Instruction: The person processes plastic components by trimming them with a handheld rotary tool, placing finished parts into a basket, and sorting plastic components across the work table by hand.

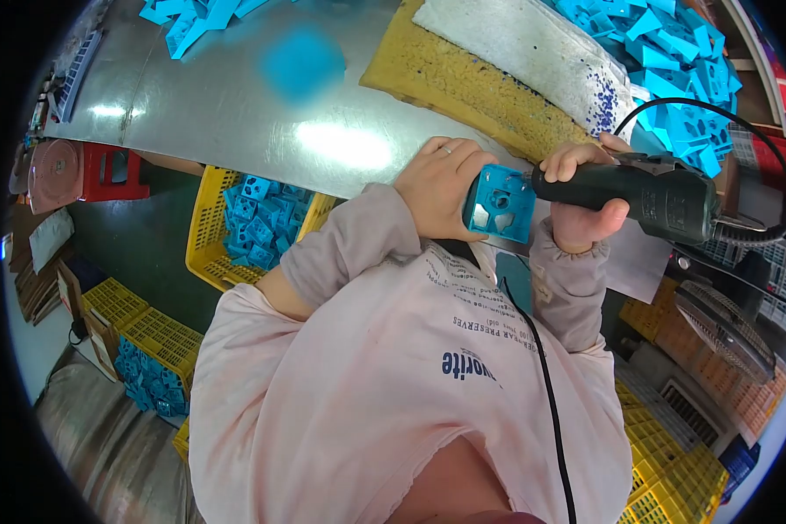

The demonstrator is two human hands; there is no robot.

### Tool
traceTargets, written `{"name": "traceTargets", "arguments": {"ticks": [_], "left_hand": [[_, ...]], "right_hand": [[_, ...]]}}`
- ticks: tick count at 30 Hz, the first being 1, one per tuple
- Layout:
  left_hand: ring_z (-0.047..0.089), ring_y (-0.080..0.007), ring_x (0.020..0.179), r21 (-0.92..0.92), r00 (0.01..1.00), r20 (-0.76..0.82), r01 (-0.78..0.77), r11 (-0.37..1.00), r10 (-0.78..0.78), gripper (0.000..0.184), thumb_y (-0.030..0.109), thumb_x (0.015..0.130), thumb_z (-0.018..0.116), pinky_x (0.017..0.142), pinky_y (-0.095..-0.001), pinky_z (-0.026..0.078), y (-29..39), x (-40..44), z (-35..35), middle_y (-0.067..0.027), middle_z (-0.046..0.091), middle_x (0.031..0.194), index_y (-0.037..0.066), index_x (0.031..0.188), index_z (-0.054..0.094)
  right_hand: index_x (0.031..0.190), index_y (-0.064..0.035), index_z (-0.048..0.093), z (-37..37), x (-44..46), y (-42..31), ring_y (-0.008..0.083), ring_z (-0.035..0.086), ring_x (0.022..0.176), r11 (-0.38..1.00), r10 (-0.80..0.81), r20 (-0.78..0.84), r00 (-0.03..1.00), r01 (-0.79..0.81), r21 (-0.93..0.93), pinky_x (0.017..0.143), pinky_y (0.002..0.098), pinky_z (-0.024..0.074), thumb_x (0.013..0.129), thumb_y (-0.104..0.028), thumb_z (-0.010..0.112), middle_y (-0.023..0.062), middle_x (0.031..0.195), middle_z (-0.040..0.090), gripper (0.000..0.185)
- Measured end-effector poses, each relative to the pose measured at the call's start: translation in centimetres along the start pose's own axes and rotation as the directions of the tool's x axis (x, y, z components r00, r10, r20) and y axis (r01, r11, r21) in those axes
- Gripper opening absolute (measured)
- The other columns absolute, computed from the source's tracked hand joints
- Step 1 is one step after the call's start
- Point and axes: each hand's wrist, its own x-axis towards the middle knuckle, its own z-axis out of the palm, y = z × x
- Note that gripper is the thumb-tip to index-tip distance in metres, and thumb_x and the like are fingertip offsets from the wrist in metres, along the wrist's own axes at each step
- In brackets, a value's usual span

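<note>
Part (pixel 517 217), square, blue and open-faced, sits in left hand (pixel 446 186) beside tool (pixel 651 194).

The single view looks from the head, forward and steeply down, just over the shirt (pixel 341 349) on the near side. Left hand (pixel 441 188) and right hand (pixel 585 225) sit close, near its middle; the wide lens takes in bench (pixel 227 96) far, floor (pixel 162 205) left, fan (pixel 725 330) right.
</note>
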Motion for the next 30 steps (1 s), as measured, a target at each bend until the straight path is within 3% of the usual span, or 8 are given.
{"name": "traceTargets", "arguments": {"ticks": [12, 21, 24, 30], "left_hand": [[0.055, -0.0291, 0.102, 0.011, 1.0, 0.002, -0.01, 1.0, 0.01, 0.077, 0.039, 0.054, 0.085, 0.094, -0.0417, 0.037, 0.0, 0.1, -0.1, -0.0103, 0.054, 0.102, 0.007, 0.116, 0.051], [0.056, -0.0289, 0.102, 0.005, 1.0, -0.025, -0.009, 1.0, 0.01, 0.075, 0.039, 0.056, 0.084, 0.094, -0.0414, 0.037, -0.1, 0.0, 0.1, -0.0106, 0.054, 0.102, 0.007, 0.115, 0.052], [0.056, -0.029, 0.102, -0.006, 1.0, -0.018, -0.004, 1.0, 0.003, 0.073, 0.039, 0.057, 0.083, 0.095, -0.0411, 0.037, -0.2, 0.0, 0.0, -0.0109, 0.054, 0.103, 0.007, 0.115, 0.052], [0.056, -0.0287, 0.104, 0.007, 1.0, 0.01, 0.023, 1.0, -0.023, 0.071, 0.041, 0.06, 0.082, 0.095, -0.0402, 0.036, -0.2, 0.1, -0.2, -0.0108, 0.055, 0.103, 0.007, 0.116, 0.053]], "right_hand": [[0.129, -0.0048, 0.035, 0.4, -0.1, -0.4, 0.0228, 0.053, 0.062, 0.999, -0.033, -0.069, 0.997, 0.035, 0.018, 0.063, 0.0381, 0.0456, 0.081, -0.077, 0.048, 0.0093, 0.073, 0.053, 0.087], [0.127, -0.0052, 0.038, 0.7, 0.1, -0.5, 0.0221, 0.053, 0.061, 1.0, 0.02, 0.043, 0.999, -0.021, 0.003, 0.06, 0.0365, 0.0453, 0.081, -0.076, 0.051, 0.0083, 0.072, 0.052, 0.085], [0.123, -0.0014, 0.042, 1.6, 0.2, -0.4, 0.0207, 0.054, 0.063, 0.991, 0.041, 0.017, 0.999, -0.042, 0.124, 0.06, 0.034, 0.0461, 0.075, -0.063, 0.071, 0.0107, 0.073, 0.056, 0.083], [0.12, 0.0008, 0.042, 1.8, 1.3, 0.2, 0.0189, 0.055, 0.064, 0.98, 0.153, -0.001, 0.988, -0.151, 0.13, 0.061, 0.0312, 0.0463, 0.075, -0.059, 0.074, 0.0108, 0.072, 0.056, 0.081]]}}
